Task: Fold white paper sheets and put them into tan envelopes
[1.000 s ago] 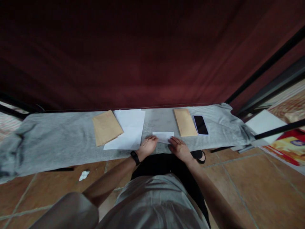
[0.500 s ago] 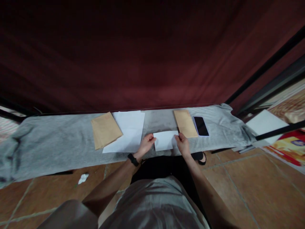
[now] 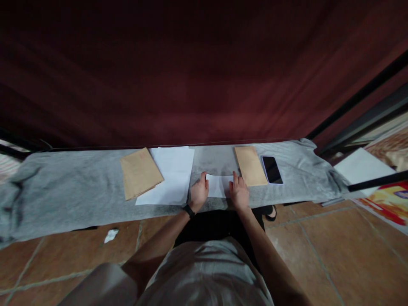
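A small white sheet of paper [image 3: 219, 186], apparently folded, is held out flat in front of me over the grey cloth. My left hand [image 3: 199, 191] grips its left edge, with the thumb on the near face. At the opposite edge, my right hand [image 3: 238, 190] closes its fingers on the paper. Larger white sheets [image 3: 175, 174] lie left of my left hand. Brown envelopes [image 3: 142, 173] overlap the left side of those sheets. Just right of my right hand lies another brown envelope [image 3: 251, 166], with a phone [image 3: 272, 170] beside it.
The grey cloth [image 3: 79, 187] covers a long, narrow bench against a dark red curtain [image 3: 191, 85]. Black bars [image 3: 363, 91] slant across the right side. A crumpled white scrap [image 3: 111, 235] is on the tiled floor [image 3: 306, 246]. Printed packaging [image 3: 389, 204] lies at the far right.
Both hands have turned more upright and come slightly closer together. The paper between them now bows a little and shows less of its width. The envelopes, large sheets and phone stay put.
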`<action>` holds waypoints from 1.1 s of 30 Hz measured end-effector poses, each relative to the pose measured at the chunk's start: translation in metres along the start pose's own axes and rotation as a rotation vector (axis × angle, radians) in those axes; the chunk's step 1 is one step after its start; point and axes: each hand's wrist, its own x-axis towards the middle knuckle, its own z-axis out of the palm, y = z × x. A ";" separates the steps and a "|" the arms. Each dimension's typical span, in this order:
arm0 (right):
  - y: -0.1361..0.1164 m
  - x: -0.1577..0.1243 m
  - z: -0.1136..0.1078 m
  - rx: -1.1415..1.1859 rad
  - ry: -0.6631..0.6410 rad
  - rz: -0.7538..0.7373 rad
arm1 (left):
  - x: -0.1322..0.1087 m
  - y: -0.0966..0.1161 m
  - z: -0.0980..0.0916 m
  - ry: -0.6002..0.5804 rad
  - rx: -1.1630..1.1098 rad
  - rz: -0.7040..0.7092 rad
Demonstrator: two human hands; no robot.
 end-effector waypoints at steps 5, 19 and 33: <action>-0.014 -0.012 0.007 0.072 -0.006 -0.161 | -0.004 0.005 0.001 0.003 0.095 0.029; -0.026 -0.033 0.019 -0.039 -0.067 -0.267 | -0.013 0.010 -0.002 -0.112 0.370 0.210; -0.017 -0.035 0.020 -0.045 -0.101 -0.278 | -0.026 -0.006 0.002 -0.148 0.308 0.531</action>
